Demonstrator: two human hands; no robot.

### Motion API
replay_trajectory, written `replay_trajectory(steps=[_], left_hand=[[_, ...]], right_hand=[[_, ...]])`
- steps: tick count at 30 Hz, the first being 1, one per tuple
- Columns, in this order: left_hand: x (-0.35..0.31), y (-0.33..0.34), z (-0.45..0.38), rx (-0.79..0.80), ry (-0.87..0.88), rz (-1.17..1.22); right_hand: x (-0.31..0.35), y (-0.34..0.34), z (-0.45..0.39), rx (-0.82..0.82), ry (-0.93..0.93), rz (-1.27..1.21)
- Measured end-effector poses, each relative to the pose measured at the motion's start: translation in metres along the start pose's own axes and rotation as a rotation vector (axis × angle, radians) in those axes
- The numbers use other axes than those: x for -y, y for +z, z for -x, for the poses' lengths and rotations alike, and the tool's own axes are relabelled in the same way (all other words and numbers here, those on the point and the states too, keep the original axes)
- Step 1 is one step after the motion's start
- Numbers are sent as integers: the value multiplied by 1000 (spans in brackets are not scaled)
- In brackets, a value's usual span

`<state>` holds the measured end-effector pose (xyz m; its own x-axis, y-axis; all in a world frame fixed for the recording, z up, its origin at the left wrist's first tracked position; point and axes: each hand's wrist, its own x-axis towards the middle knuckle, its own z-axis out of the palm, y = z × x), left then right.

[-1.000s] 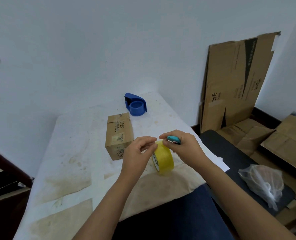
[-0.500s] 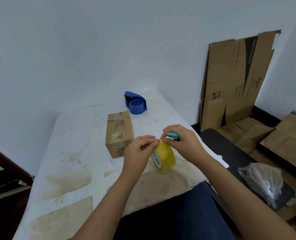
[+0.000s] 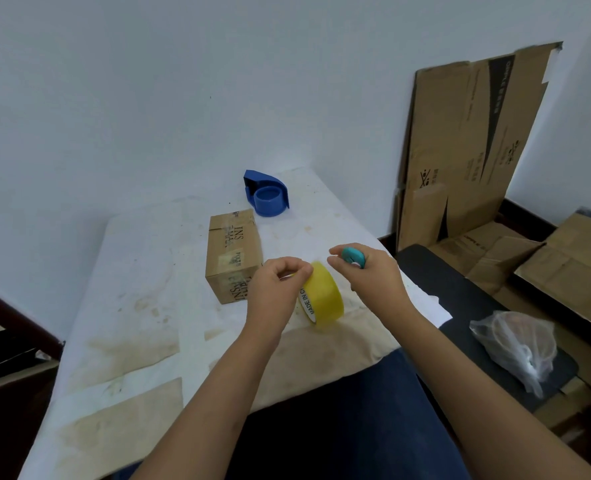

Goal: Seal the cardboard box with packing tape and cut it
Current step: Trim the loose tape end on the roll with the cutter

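Yellow tape roll [image 3: 321, 296] stands on edge on the table [image 3: 141, 306], near me. My left hand [image 3: 276, 289] pinches its top. My right hand [image 3: 370, 275] is just beside it, curled around a teal cutter [image 3: 353, 256]. Left of them lies the box [image 3: 233, 252], with a blue dispenser [image 3: 266, 194] farther back.

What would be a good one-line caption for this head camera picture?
Left hand pinches the yellow tape roll while the right hand holds a teal cutter, cardboard box waiting behind.
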<state>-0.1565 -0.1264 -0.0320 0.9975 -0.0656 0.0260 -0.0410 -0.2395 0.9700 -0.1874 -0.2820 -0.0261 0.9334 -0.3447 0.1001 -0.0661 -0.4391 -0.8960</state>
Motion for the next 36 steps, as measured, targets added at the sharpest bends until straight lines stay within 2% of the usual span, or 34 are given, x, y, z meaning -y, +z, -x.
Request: replay_trajectory(steps=[3, 6, 10, 15, 19, 23, 31, 36], left_hand=[[-1, 2, 1, -20, 2, 21], [-2, 2, 0, -42, -9, 13], [0, -2, 0, -46, -85, 23], [-6, -6, 8, 81, -275, 358], [-3, -11, 8, 125, -395, 550], [3, -10, 11, 166, -419, 679], [4, -7, 15, 297, -314, 562], [2, -9, 12, 332, -305, 509]], right_hand=[[-1, 5, 7, 103, 156, -5], [1, 10, 12, 179, 252, -141], [-4, 12, 15, 175, 221, -242], [-14, 13, 19, 187, 190, -304], [-17, 11, 21, 202, 106, -257], [-14, 7, 21, 240, 102, -252], [-4, 10, 16, 149, 142, -229], [-5, 11, 19, 128, 189, -335]])
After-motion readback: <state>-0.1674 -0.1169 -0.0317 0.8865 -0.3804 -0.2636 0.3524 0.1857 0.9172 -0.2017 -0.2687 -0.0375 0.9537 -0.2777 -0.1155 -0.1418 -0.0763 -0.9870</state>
